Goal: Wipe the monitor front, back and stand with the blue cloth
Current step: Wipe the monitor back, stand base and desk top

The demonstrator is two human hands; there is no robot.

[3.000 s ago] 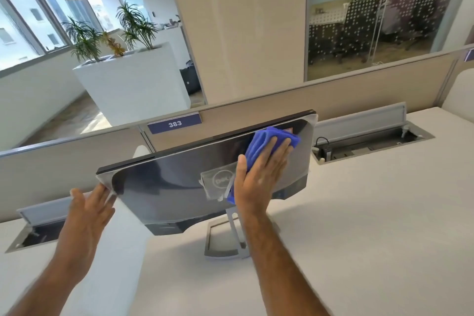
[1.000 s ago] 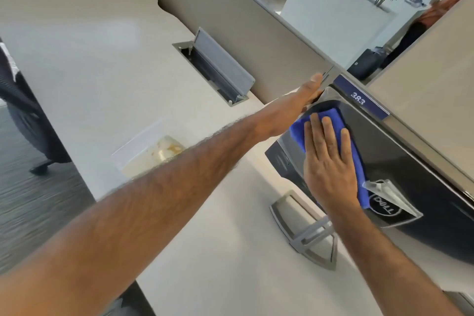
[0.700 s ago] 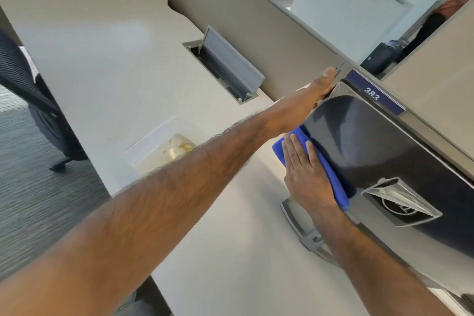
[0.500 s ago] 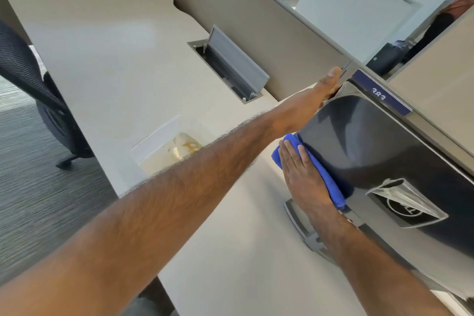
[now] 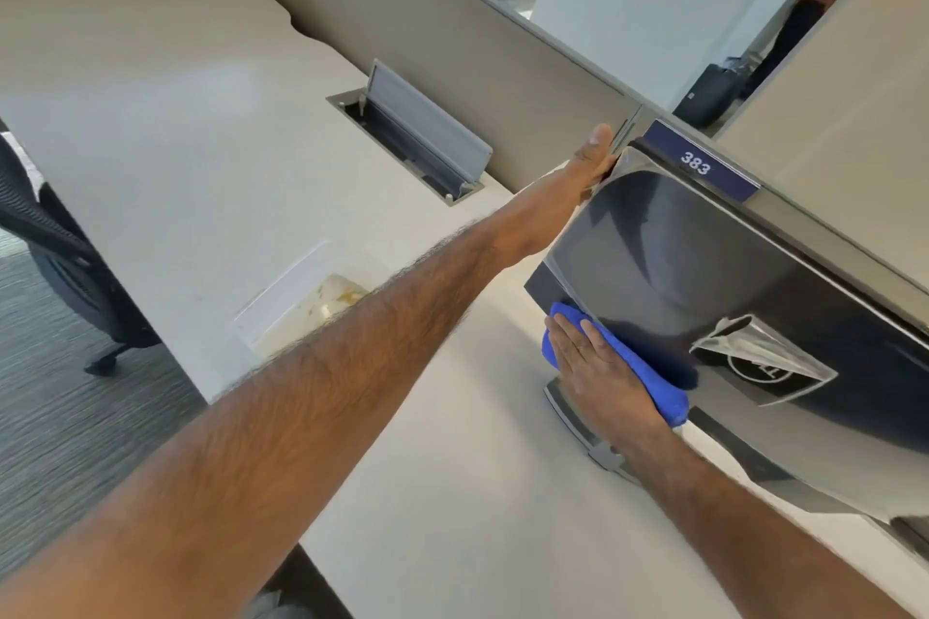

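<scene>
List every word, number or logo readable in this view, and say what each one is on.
"383": white digits on the blue nameplate fixed to the partition above the monitor.
Round logo on the monitor's back, by its stand mount: partly covered and seen at an angle, letters not clearly readable.
No other text is visible.

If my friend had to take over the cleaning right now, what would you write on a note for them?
Left hand: gripping the monitor's upper corner edge to steady it.
Right hand: flat on the blue cloth, pressing it against the monitor's glossy back near the lower corner.
The monitor's back faces you; the stand sits on the desk just under the right hand.
Done: can't tell for sure; the back is being wiped now.
Left: finish the back, then the stand. The front is hidden from here, so check it too.
</scene>
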